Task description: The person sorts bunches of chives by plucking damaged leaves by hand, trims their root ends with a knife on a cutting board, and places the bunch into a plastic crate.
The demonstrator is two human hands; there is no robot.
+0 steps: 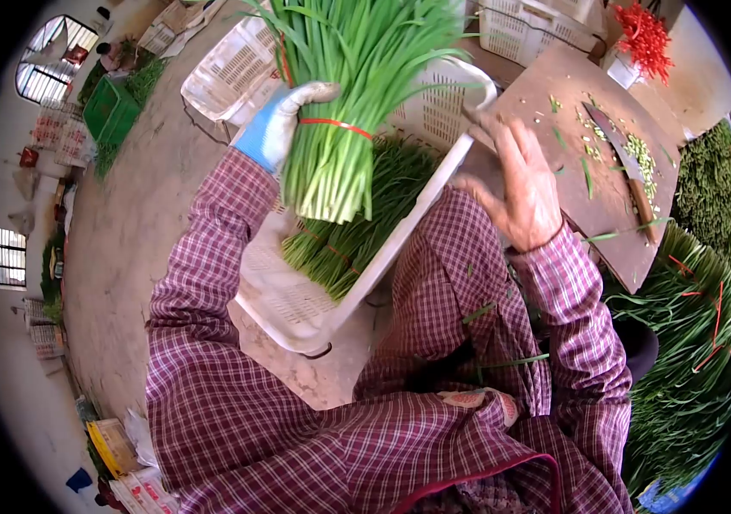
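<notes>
My left hand [278,127], in a white and blue glove, is closed round a bunch of garlic chives [344,163]. A red band ties the bunch, and its pale cut ends point down. It is held over a white plastic crate [284,321], where more banded chives [340,244] lie. My right hand [521,190] is bare and holds nothing, its fingers apart and slightly blurred. It hovers above my knee, between the crate and a brown board [520,111]. On that board lies a knife [618,150] with a wooden handle, among chopped stem ends [640,163].
A large heap of chives [691,343] with red bands stands at my right. Red ties [642,41] fill a pale container behind the board. Other white crates [233,73] stand ahead. Far left are a green crate [110,111] and a person [113,56].
</notes>
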